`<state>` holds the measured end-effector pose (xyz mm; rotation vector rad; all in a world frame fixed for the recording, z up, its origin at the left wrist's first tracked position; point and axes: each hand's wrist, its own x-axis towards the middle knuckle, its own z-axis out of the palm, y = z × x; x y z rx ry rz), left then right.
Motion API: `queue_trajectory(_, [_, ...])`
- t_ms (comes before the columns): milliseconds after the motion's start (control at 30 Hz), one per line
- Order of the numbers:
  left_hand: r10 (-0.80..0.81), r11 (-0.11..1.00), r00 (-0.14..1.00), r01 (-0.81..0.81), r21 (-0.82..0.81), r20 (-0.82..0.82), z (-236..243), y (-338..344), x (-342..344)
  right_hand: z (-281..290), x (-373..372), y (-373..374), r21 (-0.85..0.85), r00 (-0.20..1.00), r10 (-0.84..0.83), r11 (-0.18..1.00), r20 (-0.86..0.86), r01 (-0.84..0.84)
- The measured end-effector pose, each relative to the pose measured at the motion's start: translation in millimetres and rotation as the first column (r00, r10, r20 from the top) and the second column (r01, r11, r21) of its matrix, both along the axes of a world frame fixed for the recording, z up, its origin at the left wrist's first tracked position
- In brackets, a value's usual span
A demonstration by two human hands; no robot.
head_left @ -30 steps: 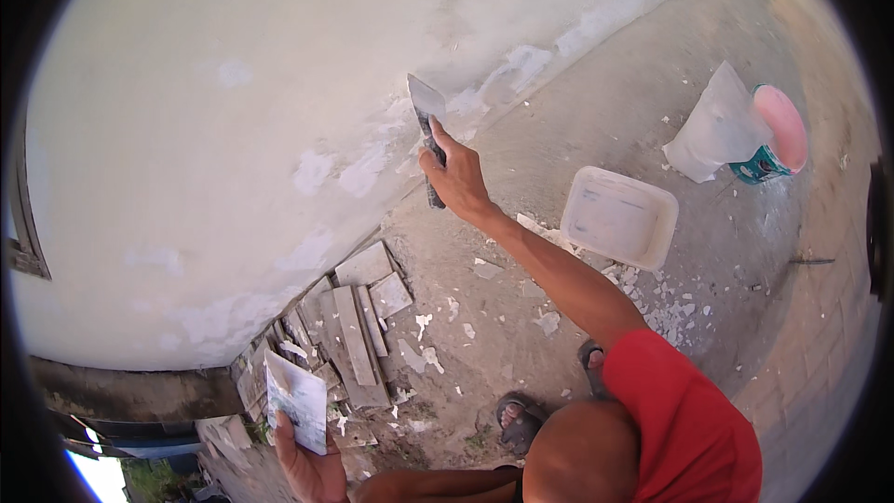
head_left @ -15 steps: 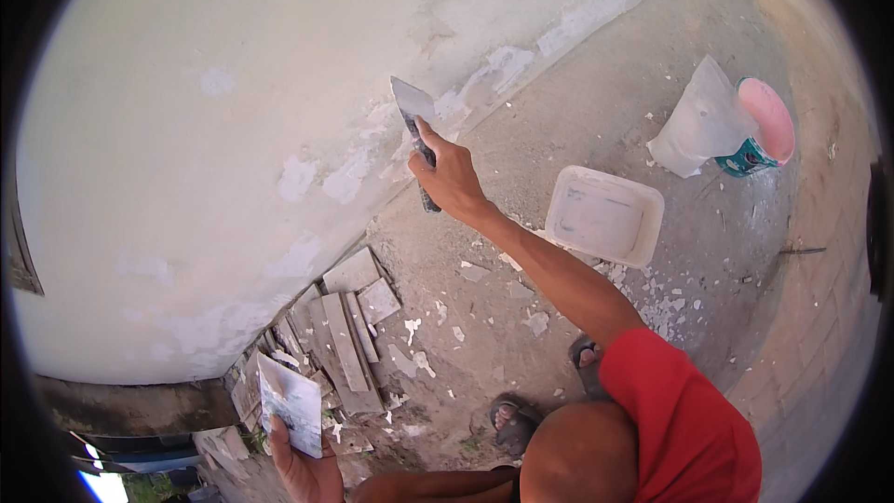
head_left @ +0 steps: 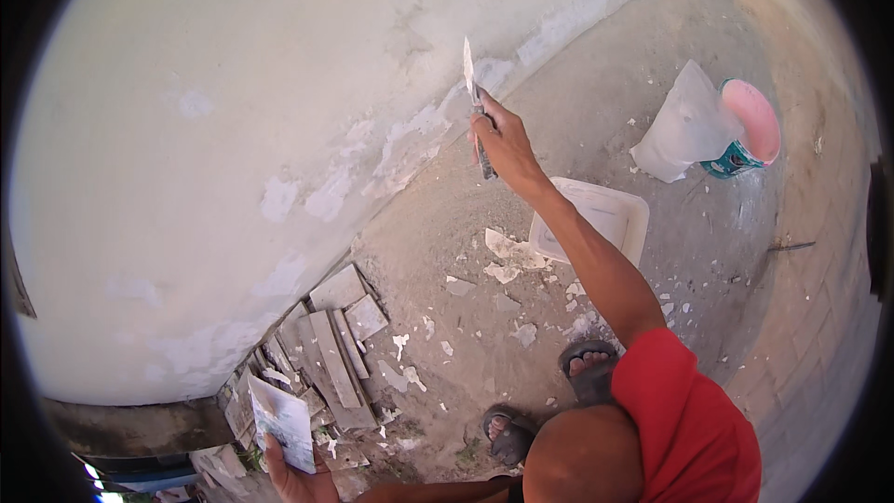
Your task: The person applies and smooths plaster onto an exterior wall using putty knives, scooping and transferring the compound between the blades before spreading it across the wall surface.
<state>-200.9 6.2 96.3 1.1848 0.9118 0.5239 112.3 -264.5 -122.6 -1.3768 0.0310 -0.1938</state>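
My right hand (head_left: 508,144) grips the dark handle of a putty knife (head_left: 469,73), its narrow-looking blade turned edge-on and pointing up in front of the low part of the wall. Whether the blade touches the wall I cannot tell. At the lower left, my left hand (head_left: 296,479) holds a flat, whitish smeared plate (head_left: 283,421) by its lower edge. White filler patches (head_left: 328,194) mark the pale wall (head_left: 186,224) along its base. Partly behind my right forearm lies a white plastic tub (head_left: 637,224) on the ground.
A white bag (head_left: 687,126) leans against a teal bucket (head_left: 729,164) with a pink inside, at the right. Broken tiles and boards (head_left: 328,345) lie piled along the wall's foot. Flakes (head_left: 524,333) litter the ground near my sandalled feet (head_left: 510,435).
My right hand has moved right and slightly up with the putty knife, whose blade has turned from broad side to edge-on. My left hand stays low with the plate.
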Motion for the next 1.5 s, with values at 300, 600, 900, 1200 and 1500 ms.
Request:
queue_trajectory(300, [-0.031, 0.999, 0.998, 0.032, 0.009, -0.058, -8.5, 13.9, 2.7, -46.3, 107.8, -155.2, -0.097, 0.954, -0.277, 0.959, -0.113, 0.267])
queue_trajectory(600, [-0.202, 0.974, 0.952, 0.219, -0.052, 0.231, -32.6, 31.9, 8.7, -42.2, 69.1, -124.9, -0.222, 0.960, -0.234, 0.955, -0.155, 0.197])
queue_trajectory(900, [-0.167, 0.948, 0.932, 0.241, -0.206, 0.321, -20.7, -2.7, 42.8, -34.5, 44.3, -9.3, -0.135, 0.988, 0.121, 0.982, -0.095, -0.134])
queue_trajectory(1200, [-0.121, 0.949, 0.930, 0.211, -0.234, 0.348, 12.2, 8.3, 25.8, 35.5, -34.4, 42.7, -0.055, 0.764, 0.620, 0.769, -0.177, -0.637])
queue_trajectory(1500, [-0.042, 0.899, 0.964, 0.151, -0.410, 0.262, 19.2, 82.4, -24.4, 123.2, -40.5, 28.1, -0.184, 0.721, 0.482, 0.753, -0.498, -0.631])
